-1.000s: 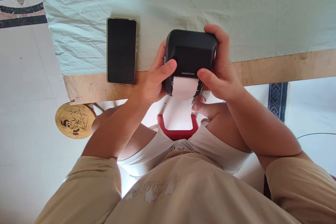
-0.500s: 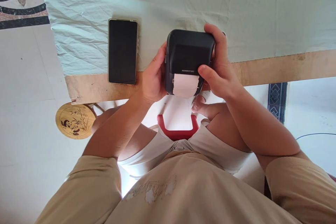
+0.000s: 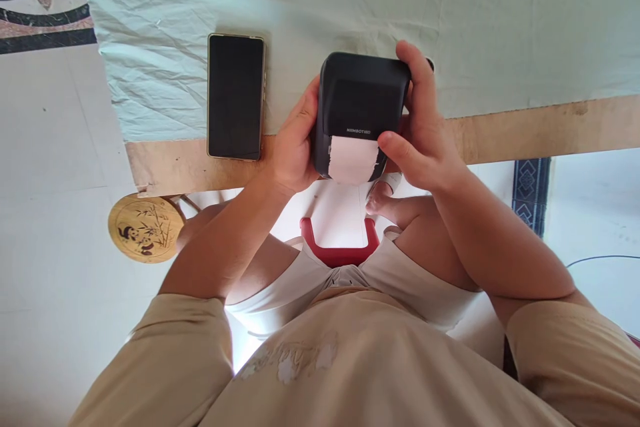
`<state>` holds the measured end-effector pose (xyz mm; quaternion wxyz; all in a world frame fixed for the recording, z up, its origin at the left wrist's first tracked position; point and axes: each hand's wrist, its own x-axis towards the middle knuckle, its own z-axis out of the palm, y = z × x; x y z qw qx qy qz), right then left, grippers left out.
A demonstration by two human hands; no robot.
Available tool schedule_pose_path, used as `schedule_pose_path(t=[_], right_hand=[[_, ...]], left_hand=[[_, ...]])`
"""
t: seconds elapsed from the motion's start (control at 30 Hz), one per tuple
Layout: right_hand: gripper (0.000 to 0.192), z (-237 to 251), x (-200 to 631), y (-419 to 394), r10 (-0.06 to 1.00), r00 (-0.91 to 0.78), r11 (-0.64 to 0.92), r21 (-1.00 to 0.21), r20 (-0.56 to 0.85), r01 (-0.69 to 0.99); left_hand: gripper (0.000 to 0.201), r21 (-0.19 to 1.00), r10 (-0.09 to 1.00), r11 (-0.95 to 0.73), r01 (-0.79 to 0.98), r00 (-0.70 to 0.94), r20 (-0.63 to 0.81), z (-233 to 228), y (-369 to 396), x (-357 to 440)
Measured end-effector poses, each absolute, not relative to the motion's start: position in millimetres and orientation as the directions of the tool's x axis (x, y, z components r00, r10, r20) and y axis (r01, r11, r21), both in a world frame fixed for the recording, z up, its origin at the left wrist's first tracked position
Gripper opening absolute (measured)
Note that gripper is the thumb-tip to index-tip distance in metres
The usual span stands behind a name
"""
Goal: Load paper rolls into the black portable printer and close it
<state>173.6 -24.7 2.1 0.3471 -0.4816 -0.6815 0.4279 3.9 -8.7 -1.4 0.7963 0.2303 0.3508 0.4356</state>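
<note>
A black label printer (image 3: 366, 97) marked NIIMBOT is held up over the table's front edge between my two hands. From its near end sticks out a strip of pale label paper (image 3: 353, 159). My left hand (image 3: 296, 140) grips the printer's left side, its thumb along the casing and the other fingers hidden beneath. My right hand (image 3: 421, 127) wraps the right side, with the thumb on the lid's lower corner by the paper and the index finger stretched along the upper right corner. A small dark object with a pale edge (image 3: 431, 65) shows partly behind that hand.
A smartphone (image 3: 236, 97) with a dark screen lies left of the printer on the pale green cloth (image 3: 500, 20). The table's bare wooden edge (image 3: 540, 128) runs along the front. Below are a round wooden stool (image 3: 147, 228) with a panda picture and a red seat edge (image 3: 340, 256).
The printer tilts very slightly, and my right hand has shifted a little to the right. The whole view has drifted by a small amount; both hands keep their hold.
</note>
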Motion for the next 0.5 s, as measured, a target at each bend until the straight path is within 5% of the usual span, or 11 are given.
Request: schedule_pose_path(t=[0.33,0.5], right_hand=[[0.087,15,172,-31,0.966,-0.257,0.172,-0.816,0.03,0.552],[0.069,25,170,-35,0.971,-0.115,0.233,-0.725,0.21,0.649]], left_hand=[[0.033,0.683,0.835,0.538,-0.495,0.424,-0.351,-3,-9,3],[0.035,0.595,0.824,0.552,-0.584,0.489,-0.285,7,-7,5]])
